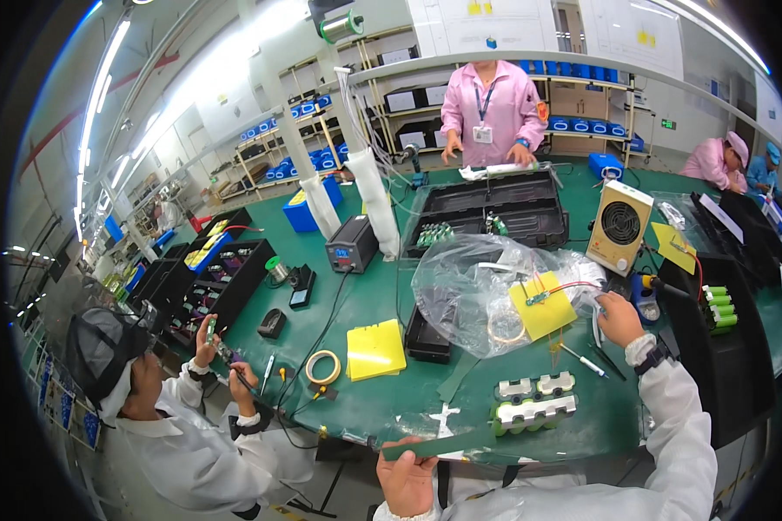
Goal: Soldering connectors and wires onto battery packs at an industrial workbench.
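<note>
My left hand point(406, 482) pinches one end of a long dark green strip point(447, 445) at the table's front edge. The strip's other end reaches to a pack of green battery cells point(534, 415) with whitish pieces on top. Farther right, my right hand point(619, 319) has its fingers curled beside a clear plastic bag point(460, 300); what they grip, if anything, is hidden. Just below those fingers shows a slim metal hand tool point(596, 328). A yellow card point(543, 306) with a small green circuit board point(539, 297) and red wires lies on the bag.
A marker pen point(584, 359), yellow sheets point(375, 350) and a tape roll point(323, 367) lie on the green table. An ionizing fan point(619, 227) and a black case holding green cells point(721, 347) stand right. A co-worker point(182, 425) solders at left; another point(493, 113) stands opposite.
</note>
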`<state>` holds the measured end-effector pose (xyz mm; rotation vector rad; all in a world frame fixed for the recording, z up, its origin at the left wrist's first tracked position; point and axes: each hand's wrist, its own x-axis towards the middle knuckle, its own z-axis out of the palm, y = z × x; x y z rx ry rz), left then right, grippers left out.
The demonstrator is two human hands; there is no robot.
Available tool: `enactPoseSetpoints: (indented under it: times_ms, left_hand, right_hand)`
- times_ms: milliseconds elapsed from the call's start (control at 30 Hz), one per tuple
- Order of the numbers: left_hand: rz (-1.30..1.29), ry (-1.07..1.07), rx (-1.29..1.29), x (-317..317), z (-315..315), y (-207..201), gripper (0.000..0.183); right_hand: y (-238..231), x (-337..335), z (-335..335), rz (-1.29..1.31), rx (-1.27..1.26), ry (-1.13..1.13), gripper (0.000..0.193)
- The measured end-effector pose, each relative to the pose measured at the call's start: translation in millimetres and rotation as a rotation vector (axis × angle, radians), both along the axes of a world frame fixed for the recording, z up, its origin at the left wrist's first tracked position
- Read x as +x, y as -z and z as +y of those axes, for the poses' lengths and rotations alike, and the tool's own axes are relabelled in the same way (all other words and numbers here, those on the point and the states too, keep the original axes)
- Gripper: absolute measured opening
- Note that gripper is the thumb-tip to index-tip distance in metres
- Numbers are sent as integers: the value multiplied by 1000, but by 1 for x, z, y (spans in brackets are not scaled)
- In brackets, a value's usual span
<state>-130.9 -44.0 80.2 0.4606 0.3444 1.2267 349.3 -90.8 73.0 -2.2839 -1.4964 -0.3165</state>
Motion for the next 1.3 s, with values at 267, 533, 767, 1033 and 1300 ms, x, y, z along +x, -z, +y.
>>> enactPoseSetpoints:
  times_ms: [267,533,767,1033,1300]
  left_hand:
    - [61,62,178,5,-15,-10,29]
    - [173,286,275,33,-28,6,25]
    - [701,180,477,43,-24,30,14]
    - [1023,78,578,47,-15,62,25]
    - [642,163,186,53,-17,65,15]
  right_hand:
    - [-113,-167,-94,364,636,-274,12]
    - [-58,-255,-123,1347,455,-387,30]
    - [-22,-238,-141,1115,457,-176,13]
    - [3,-225,-128,906,441,-184,11]
    - [14,-225,-125,992,445,-160,10]
